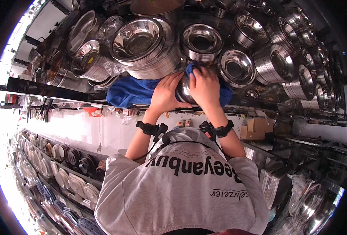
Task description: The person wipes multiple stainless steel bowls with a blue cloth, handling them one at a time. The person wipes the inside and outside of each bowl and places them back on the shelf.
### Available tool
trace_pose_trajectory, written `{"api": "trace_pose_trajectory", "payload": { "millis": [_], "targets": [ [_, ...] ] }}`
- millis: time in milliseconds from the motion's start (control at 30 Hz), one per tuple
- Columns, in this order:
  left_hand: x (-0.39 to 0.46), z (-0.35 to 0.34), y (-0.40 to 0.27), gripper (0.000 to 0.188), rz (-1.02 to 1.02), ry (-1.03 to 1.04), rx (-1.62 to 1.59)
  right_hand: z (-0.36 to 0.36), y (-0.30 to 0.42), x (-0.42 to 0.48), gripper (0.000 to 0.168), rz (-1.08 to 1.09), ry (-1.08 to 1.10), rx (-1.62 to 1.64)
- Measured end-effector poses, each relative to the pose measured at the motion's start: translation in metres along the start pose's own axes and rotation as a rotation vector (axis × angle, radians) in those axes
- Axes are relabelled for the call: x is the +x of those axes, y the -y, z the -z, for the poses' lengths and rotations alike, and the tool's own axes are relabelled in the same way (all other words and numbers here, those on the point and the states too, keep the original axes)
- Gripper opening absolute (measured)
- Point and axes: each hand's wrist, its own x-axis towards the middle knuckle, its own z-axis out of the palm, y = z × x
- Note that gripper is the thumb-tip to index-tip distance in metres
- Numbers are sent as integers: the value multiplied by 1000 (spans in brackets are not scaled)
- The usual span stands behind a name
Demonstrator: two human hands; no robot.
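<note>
A shiny metal bowl [184,91] lies between my hands at the shelf's front edge, largely covered by them. My left hand [167,94] holds its left side, with the thumb along the near side and the fingers stretched forward. My right hand [206,87] lies over the bowl's right side, fingers bent onto a bunched part of a blue cloth [132,89]. The rest of this cloth spreads along the shelf edge to the left, and more blue shows right of my right hand. How the bowl sits on the cloth is hidden.
Just beyond my hands stands a large stack of steel bowls [150,61], with a smaller stack [202,44] beside it. More stacked bowls [274,64] crowd the right. Behind me are shelves of plates [73,182] and a cardboard box [255,128].
</note>
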Motion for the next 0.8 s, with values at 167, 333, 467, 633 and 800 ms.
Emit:
{"api": "trace_pose_trajectory", "payload": {
  "millis": [167,333,467,633,800],
  "targets": [
    [-5,-7,7,117,-7,-10,47,-7,7,-14,24,211,-69,-11],
    [0,2,-9,128,48,31,-71,7,-6,-33,32,284,-52,116],
    [13,7,-18,123,-11,100,-172,12,-18,-45,31,215,-53,182],
    [23,-6,-24,118,-84,100,-144,12,-31,-56,28,81,-96,195],
    [28,-1,-28,114,-18,121,-144,24,-39,-56,25,15,-206,306]
  ]
}}
